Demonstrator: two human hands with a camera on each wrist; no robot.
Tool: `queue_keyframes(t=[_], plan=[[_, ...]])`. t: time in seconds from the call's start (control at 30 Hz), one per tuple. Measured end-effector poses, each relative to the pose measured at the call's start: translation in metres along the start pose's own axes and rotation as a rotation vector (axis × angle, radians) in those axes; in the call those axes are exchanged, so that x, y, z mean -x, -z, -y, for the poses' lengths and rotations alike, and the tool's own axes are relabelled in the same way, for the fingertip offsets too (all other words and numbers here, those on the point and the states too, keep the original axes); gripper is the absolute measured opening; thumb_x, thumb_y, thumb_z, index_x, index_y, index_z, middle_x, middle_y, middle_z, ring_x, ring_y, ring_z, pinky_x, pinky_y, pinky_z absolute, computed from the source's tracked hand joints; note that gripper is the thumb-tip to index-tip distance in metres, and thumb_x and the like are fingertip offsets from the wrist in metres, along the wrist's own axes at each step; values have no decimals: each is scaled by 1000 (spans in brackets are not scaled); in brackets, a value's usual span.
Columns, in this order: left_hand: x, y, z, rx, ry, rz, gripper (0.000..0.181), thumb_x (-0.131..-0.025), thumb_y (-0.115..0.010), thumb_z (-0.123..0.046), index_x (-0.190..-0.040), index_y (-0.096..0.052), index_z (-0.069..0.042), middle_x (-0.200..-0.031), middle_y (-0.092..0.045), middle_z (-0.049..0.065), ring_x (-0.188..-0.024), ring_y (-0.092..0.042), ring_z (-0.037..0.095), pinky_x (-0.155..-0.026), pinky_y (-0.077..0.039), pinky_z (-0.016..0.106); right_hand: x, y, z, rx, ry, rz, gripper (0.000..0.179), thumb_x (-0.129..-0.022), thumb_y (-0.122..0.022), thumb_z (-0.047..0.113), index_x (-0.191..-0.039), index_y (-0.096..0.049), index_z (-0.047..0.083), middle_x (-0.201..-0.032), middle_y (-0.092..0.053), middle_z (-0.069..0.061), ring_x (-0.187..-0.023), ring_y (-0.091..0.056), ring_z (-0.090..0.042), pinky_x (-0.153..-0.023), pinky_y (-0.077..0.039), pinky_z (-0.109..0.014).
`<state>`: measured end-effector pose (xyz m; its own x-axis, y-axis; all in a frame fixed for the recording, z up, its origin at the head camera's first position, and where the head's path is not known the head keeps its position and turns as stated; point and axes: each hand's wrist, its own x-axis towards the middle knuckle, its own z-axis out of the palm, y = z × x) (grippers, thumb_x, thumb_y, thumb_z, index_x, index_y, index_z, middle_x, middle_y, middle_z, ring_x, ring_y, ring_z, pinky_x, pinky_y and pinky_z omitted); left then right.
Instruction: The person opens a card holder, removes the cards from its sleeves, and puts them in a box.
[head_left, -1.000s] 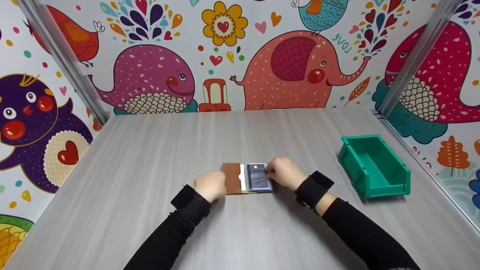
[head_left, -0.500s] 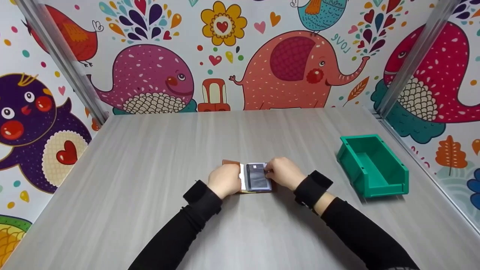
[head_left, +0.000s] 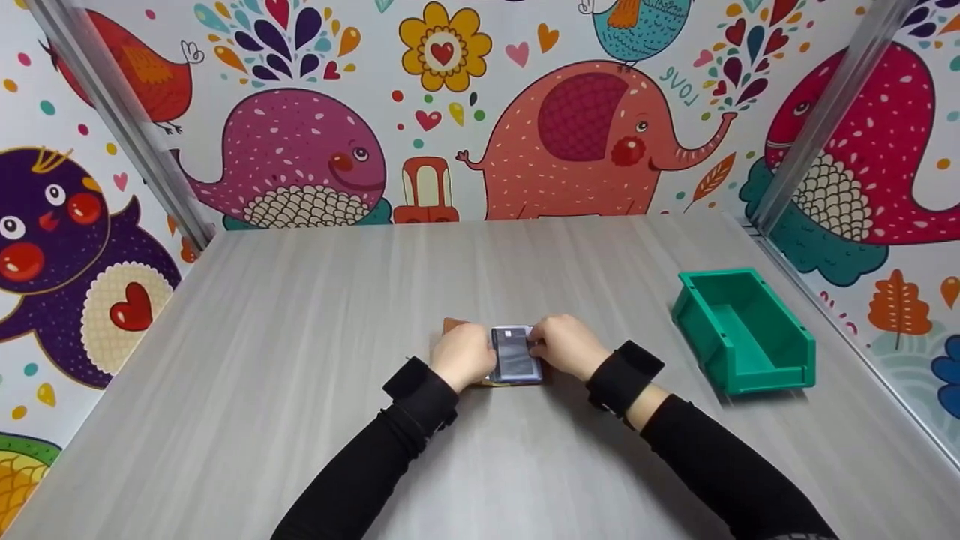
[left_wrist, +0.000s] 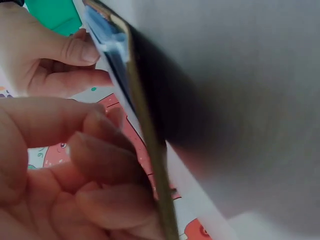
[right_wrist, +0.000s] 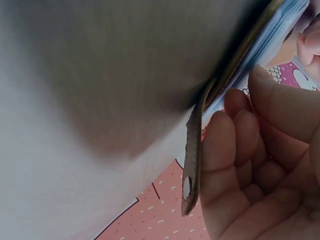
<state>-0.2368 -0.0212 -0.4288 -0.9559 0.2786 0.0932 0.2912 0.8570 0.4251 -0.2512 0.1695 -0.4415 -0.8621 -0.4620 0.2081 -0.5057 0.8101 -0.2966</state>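
An opened brown card holder (head_left: 454,325) lies on the table, its clear sleeves holding a dark card (head_left: 514,356). My left hand (head_left: 461,354) is over its left half, covering most of the brown cover. In the left wrist view that hand's fingers (left_wrist: 102,160) are curled close to the card holder; whether they pinch anything is hidden. My right hand (head_left: 568,343) holds the right edge of the sleeves. The right wrist view shows its thumb (right_wrist: 262,77) against the sleeve edges, beside a brown strap (right_wrist: 192,155) with a metal snap.
A green plastic bin (head_left: 750,330) stands on the right side of the grey table (head_left: 337,292). Behind the table rises a wall (head_left: 435,135) printed with cartoon animals. Metal posts (head_left: 135,135) stand at the corners.
My left hand has moved right, from the card holder's left edge across the brown cover to the left edge of the sleeves. The right hand has stayed in place.
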Motion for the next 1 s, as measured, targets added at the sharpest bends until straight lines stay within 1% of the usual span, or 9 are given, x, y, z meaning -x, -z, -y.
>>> queue_keyframes(t=[0.13, 0.27, 0.37, 0.47, 0.67, 0.77, 1.0], plan=[[-1, -3, 2, 7, 21, 2, 20, -82, -64, -9, -64, -57, -8, -76, -67, 8, -63, -55, 21, -61, -51, 43, 0, -1, 0, -1, 6, -5, 9, -79, -78, 0, -88, -76, 2, -86, -72, -10, -79, -67, -25, -73, -54, -42], [-1, -4, 2, 1, 37, 16, 19, -80, -64, -10, -64, -56, -9, -74, -66, 6, -60, -53, 20, -56, -49, 42, 0, -1, -1, -1, 17, -11, 8, -79, -78, 1, -86, -76, 2, -84, -71, -10, -78, -66, -25, -72, -53, -41], [-2, -4, 2, -1, 62, 34, 16, -79, -63, -10, -64, -57, -10, -74, -65, 5, -59, -52, 20, -54, -48, 42, 1, -2, -2, 1, 29, -16, 7, -79, -78, 1, -85, -75, 2, -82, -70, -10, -77, -66, -25, -71, -53, -40], [-4, -5, 2, 2, 98, 56, 14, -79, -63, -11, -66, -58, -11, -76, -66, 4, -60, -52, 20, -55, -48, 41, 1, -2, -2, 1, 33, -21, 7, -78, -78, 1, -84, -75, 2, -82, -69, -9, -77, -65, -25, -71, -53, -40], [-6, -5, 3, 43, 158, 95, 14, -80, -65, -14, -68, -59, -12, -80, -66, 4, -64, -54, 20, -59, -48, 40, 1, -2, -2, 4, 33, -24, 7, -78, -79, 1, -83, -75, 2, -82, -70, -9, -77, -66, -25, -71, -53, -40], [-7, -5, 3, 49, 169, 103, 14, -81, -66, -15, -69, -59, -12, -82, -66, 4, -64, -55, 20, -59, -48, 40, 1, -3, -2, 9, 39, -25, 6, -78, -79, 1, -83, -75, 2, -81, -70, -9, -76, -66, -25, -71, -53, -40], [-8, -6, 3, 64, 173, 119, 11, -82, -67, -17, -74, -62, -10, -83, -66, 5, -66, -55, 20, -61, -48, 38, 1, -2, -2, 13, 40, -21, 6, -78, -78, 1, -83, -75, 2, -81, -70, -9, -76, -66, -25, -70, -53, -40]])
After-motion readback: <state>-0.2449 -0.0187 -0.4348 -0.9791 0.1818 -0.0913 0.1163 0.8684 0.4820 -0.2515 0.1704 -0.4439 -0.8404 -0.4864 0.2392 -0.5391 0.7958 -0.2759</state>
